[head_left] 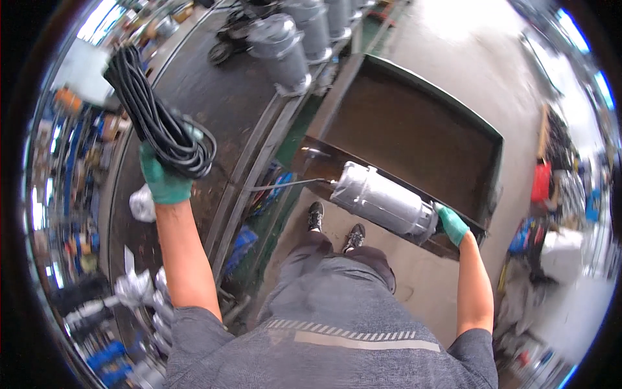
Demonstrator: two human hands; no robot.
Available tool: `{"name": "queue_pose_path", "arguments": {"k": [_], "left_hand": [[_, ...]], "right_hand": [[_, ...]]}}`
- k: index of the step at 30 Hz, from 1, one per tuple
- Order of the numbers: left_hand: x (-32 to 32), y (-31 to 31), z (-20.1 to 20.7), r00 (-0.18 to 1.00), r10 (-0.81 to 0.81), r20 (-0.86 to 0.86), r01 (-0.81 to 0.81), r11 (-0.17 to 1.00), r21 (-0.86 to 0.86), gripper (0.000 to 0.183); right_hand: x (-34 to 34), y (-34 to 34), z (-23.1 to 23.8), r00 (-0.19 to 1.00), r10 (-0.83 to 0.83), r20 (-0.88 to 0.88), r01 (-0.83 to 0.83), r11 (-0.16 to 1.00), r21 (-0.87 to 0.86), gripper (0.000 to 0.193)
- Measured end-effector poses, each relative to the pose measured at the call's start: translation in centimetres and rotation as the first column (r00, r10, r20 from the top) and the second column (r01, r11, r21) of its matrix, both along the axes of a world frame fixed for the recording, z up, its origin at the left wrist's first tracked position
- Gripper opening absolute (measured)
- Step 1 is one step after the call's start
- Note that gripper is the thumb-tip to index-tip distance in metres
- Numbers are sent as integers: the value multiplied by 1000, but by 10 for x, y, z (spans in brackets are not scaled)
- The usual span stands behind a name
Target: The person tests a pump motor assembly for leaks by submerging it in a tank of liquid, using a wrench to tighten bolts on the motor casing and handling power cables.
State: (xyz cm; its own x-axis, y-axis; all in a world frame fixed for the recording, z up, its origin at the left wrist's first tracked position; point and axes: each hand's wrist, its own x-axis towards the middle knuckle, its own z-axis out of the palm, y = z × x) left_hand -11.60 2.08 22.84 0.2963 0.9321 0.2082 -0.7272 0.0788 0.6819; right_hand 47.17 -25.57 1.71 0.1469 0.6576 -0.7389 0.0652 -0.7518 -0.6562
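My left hand (167, 178), in a green glove, is closed around a coil of black cable (159, 123) and holds it up over the workbench. The coil is long and folded, with loops hanging at its lower right. A silver cylindrical motor (385, 200) lies tilted across the near edge of a metal trough, and a thin cable (288, 185) runs from its left end toward the bench. At its right end is my right hand (453, 225), also gloved in green, with the fingers curled against the end's rim. Some of those fingertips are hidden.
The dark metal workbench (194, 84) stretches along the left. Several silver cylinders (280, 55) stand on its far part. A deep rectangular trough (447, 97) lies ahead. Blue items (243, 246) sit beneath the bench edge. White bags (560, 259) and a red container (541, 181) are at the right.
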Motion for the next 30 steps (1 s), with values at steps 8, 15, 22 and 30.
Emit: {"name": "queue_pose_path", "arguments": {"k": [8, 15, 22, 30], "left_hand": [[16, -70, 116, 957, 289, -1, -285, 946, 155, 40], [-70, -142, 211, 793, 586, -168, -409, 716, 565, 36], [-133, -176, 220, 626, 728, -280, -554, 668, 498, 18], [-232, -223, 165, 308, 841, -445, -716, 513, 473, 40]], "right_hand": [[-3, -8, -16, 991, 134, 30, -137, 959, 249, 32], [-171, 39, 35, 956, 230, -184, -188, 958, 218, 36], [-400, 52, -12, 826, 416, -381, -352, 908, 228, 37], [-602, 10, -2, 672, 162, -723, -309, 948, -75, 31]]}}
